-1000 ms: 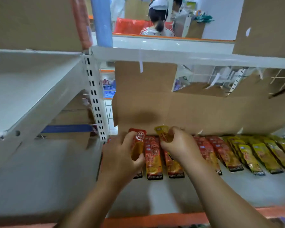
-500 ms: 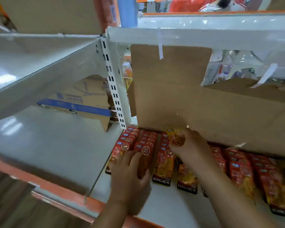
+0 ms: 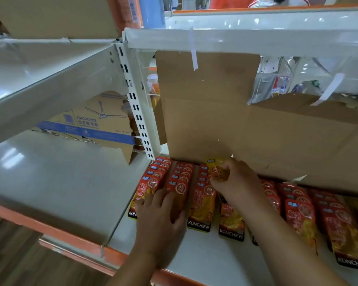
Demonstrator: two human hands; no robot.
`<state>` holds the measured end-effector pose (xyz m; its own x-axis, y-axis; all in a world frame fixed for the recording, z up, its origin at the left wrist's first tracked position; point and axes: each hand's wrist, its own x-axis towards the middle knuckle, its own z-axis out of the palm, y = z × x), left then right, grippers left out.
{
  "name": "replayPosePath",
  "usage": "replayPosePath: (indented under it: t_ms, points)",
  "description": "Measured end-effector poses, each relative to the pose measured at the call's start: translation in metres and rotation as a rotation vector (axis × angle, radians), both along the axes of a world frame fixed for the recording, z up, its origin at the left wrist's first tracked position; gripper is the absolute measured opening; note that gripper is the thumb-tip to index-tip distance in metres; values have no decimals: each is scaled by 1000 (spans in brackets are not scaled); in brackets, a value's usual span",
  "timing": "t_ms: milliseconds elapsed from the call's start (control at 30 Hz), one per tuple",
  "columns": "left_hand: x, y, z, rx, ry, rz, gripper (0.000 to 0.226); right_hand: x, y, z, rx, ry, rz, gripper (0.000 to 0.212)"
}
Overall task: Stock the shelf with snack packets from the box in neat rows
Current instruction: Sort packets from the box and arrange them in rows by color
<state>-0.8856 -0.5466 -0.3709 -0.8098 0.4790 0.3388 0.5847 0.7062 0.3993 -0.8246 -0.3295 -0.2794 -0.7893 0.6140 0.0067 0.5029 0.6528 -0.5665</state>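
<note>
Snack packets [image 3: 202,205] lie in red rows on the white shelf [image 3: 194,259]. Each packet has its long axis running front to back and overlaps the one behind it, with the dark KONCHEW end toward the front lip.

Nearest the lip, the left hand [image 3: 161,221] rests palm down with spread, fairly straight fingers across the front packets of the two leftmost rows [image 3: 153,182]. It grips nothing and seems to be steadying them.

Further in and to the right, the right hand [image 3: 236,180] hovers over the back of the third and fourth rows. Its thumb and fingers pinch a yellow packet [image 3: 216,168], which is crumpled a little in the grip. The packet's free top end points away and to the left, so it is tilted off the line of the rows.

The move probably depends on that skew. The packet sits just ahead and left of the grip, above the rear of the third row. To lie neatly it would need turning until its long axis runs front to back, then laying flat. The right hand is the nearer one, and the left hand is well forward of it.

Just behind stands a brown cardboard sheet [image 3: 205,120], which leaves little room at the back. I cannot make out the supply box.
</note>
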Motion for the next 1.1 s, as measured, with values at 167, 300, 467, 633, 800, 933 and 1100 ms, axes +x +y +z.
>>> replayPosePath:
  t_ms: [167,300,467,633,800,933,1100]
  points:
    - [-4,-1,-6,-27,29,-4,43,1,-7,-4,28,-15,-12,39]
    - [-5,0,-7,-18,51,-9,43,3,-12,-8,29,-16,-17,39]
    - [-4,-1,-7,-15,36,-18,42,7,-13,-15,13,-10,-13,44]
    - [-4,-2,-3,15,76,-84,40,13,-14,-19,9,54,-8,38]
    - [0,11,5,88,112,-208,38,25,-11,-16,22,91,-39,42]
    - [10,45,13,91,173,-363,45,51,2,-10,92,141,-114,37]
    - [55,95,20,166,147,-640,46,112,23,-1,143,132,-315,56]
